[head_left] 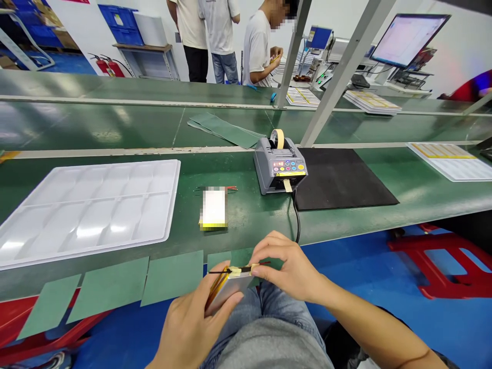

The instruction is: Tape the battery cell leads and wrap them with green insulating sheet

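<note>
My left hand (196, 318) is closed around a flat silver battery pack (232, 289), held on edge above my lap. Yellow tape shows along the pack's side and top edge, and thin dark and red wires stick out at the top. At the top right corner, the thumb and fingers of my right hand (286, 266) pinch a small piece of pale yellow tape on the pack. On the bench ahead lies a second flat pack (213, 207), blurred, white with a yellow lower edge and wires at its top.
A grey tape dispenser (280, 164) with tape sticking out stands beside a black mat (342, 179). White compartment trays (175, 205) lie at the left. Green sheets (175, 277) hang over the bench's front edge. A red stool (446, 261) is at the right; people stand beyond the bench.
</note>
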`<state>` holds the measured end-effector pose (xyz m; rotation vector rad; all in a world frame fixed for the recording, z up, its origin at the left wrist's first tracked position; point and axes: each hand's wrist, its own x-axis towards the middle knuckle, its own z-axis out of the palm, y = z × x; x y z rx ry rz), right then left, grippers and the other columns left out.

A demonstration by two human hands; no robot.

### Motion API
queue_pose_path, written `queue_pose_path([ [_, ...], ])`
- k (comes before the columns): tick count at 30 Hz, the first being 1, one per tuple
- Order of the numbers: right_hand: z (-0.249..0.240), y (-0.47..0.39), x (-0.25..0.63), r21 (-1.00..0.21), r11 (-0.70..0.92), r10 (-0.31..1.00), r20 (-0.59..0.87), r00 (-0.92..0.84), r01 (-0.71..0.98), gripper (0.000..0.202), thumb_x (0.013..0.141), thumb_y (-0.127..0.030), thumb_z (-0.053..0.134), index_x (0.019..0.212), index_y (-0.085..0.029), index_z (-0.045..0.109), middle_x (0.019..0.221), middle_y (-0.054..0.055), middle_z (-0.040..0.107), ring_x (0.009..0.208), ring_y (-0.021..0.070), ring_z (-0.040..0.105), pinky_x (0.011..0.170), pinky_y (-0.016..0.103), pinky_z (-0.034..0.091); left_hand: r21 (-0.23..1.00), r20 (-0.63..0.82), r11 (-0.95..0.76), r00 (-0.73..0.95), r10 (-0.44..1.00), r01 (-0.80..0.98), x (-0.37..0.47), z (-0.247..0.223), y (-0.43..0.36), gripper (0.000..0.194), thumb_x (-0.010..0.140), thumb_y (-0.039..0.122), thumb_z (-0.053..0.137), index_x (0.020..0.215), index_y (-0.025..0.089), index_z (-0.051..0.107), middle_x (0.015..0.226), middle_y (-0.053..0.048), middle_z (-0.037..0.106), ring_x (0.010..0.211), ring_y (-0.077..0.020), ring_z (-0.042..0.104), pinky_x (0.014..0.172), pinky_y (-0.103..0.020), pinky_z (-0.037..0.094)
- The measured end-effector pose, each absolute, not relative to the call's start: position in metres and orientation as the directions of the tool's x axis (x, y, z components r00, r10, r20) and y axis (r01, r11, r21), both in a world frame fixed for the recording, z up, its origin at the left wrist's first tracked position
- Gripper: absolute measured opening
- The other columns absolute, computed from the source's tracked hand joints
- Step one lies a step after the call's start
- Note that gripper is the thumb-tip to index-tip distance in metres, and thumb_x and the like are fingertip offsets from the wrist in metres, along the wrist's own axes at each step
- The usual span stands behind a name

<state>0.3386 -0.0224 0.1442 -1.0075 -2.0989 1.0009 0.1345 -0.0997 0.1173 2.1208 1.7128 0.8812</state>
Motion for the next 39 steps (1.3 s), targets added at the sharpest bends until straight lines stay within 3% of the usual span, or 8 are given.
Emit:
queue_pose_path([
  [5, 0.138, -0.025, 0.339, -0.857, 0.415, 0.821, 0.209, -0.532, 0.304, 0.008, 0.081, -0.02, 0.065, 0.073, -0.019, 0.064, 0.073, 0.001, 0.061, 0.074, 0.0158, 0.052, 0.066, 0.03, 0.043, 0.505, 0.261, -0.292, 0.179, 0.949, 0.812, 0.133, 0.115, -0.101, 0.047, 0.083, 0.038, 0.061, 0.123, 0.027, 0.04, 0.06, 0.01, 0.068, 0.042, -0.0102, 0.062, 0.048, -0.017, 0.045],
  [10, 0.144, -0.023, 0.345, -0.864, 0.41, 0.786, 0.172, -0.593, 0.292, 0.008, 0.078, -0.022, 0.07, 0.083, -0.02, 0.064, 0.079, 0.001, 0.062, 0.077, 0.0156, 0.053, 0.073, 0.031, 0.043, 0.513, 0.267, -0.311, 0.195, 0.944, 0.8, 0.131, 0.114, -0.103, 0.049, 0.083, 0.04, 0.061, 0.125, 0.029, 0.039, 0.067, 0.009, 0.073, 0.047, -0.01, 0.065, 0.05, -0.016, 0.046],
  [15, 0.15, -0.023, 0.349, -0.856, 0.434, 0.776, 0.197, -0.6, 0.28, 0.004, 0.083, -0.02, 0.063, 0.079, -0.02, 0.063, 0.08, 0.001, 0.059, 0.077, 0.0146, 0.052, 0.072, 0.029, 0.043, 0.406, 0.337, -0.368, 0.238, 0.911, 0.836, 0.13, 0.116, -0.104, 0.049, 0.084, 0.041, 0.059, 0.126, 0.026, 0.039, 0.072, 0.003, 0.075, 0.062, -0.0156, 0.071, 0.052, -0.019, 0.048],
  [21, 0.149, -0.032, 0.346, -0.844, 0.474, 0.76, 0.247, -0.602, 0.251, 0.008, 0.086, -0.016, 0.058, 0.079, -0.018, 0.062, 0.079, 0.003, 0.057, 0.076, 0.0153, 0.049, 0.069, 0.03, 0.042, 0.338, 0.398, -0.426, 0.283, 0.873, 0.839, 0.129, 0.119, -0.104, 0.045, 0.084, 0.036, 0.061, 0.122, 0.019, 0.045, 0.074, -0.001, 0.075, 0.05, -0.0131, 0.066, 0.055, -0.02, 0.049],
  [26, 0.148, -0.023, 0.346, -0.94, 0.273, 0.764, 0.081, -0.641, 0.207, 0.013, 0.082, -0.025, 0.064, 0.071, -0.019, 0.062, 0.076, 0.001, 0.058, 0.078, 0.0154, 0.049, 0.073, 0.03, 0.04, 0.291, 0.457, -0.489, 0.33, 0.826, 0.822, 0.127, 0.117, -0.103, 0.03, 0.085, 0.034, 0.06, 0.111, 0.02, 0.057, 0.067, 0.0, 0.074, 0.051, -0.014, 0.067, 0.059, -0.021, 0.051],
  [31, 0.138, -0.016, 0.344, -0.992, -0.019, 0.752, -0.094, -0.652, 0.122, 0.03, 0.065, -0.041, 0.078, 0.077, -0.018, 0.063, 0.077, -0.002, 0.048, 0.069, 0.0118, 0.043, 0.064, 0.026, 0.037, 0.3, 0.491, -0.586, 0.405, 0.771, 0.753, 0.123, 0.119, -0.102, 0.031, 0.083, 0.026, 0.064, 0.112, 0.02, 0.054, 0.071, 0.0, 0.075, 0.054, -0.0127, 0.068, 0.06, -0.019, 0.051],
  [36, 0.133, -0.031, 0.335, -0.962, 0.254, 0.866, 0.178, -0.468, 0.104, 0.011, 0.079, -0.032, 0.069, 0.084, -0.023, 0.072, 0.082, 0.002, 0.055, 0.079, 0.0152, 0.051, 0.073, 0.031, 0.042, 0.433, 0.443, -0.337, 0.128, 0.887, 0.836, 0.13, 0.12, -0.104, 0.032, 0.084, 0.041, 0.059, 0.11, 0.023, 0.053, 0.075, -0.001, 0.076, 0.056, -0.0169, 0.069, 0.056, -0.024, 0.051],
  [39, 0.132, -0.038, 0.324, -0.913, 0.397, 0.861, 0.335, -0.382, 0.094, 0.01, 0.077, -0.025, 0.07, 0.087, -0.022, 0.069, 0.084, 0.003, 0.062, 0.081, 0.0169, 0.055, 0.075, 0.033, 0.044, 0.568, 0.362, -0.147, -0.086, 0.928, 0.81, 0.139, 0.119, -0.108, 0.035, 0.081, 0.049, 0.058, 0.105, 0.024, 0.055, 0.085, -0.003, 0.077, 0.063, -0.02, 0.071, 0.062, -0.027, 0.052],
])
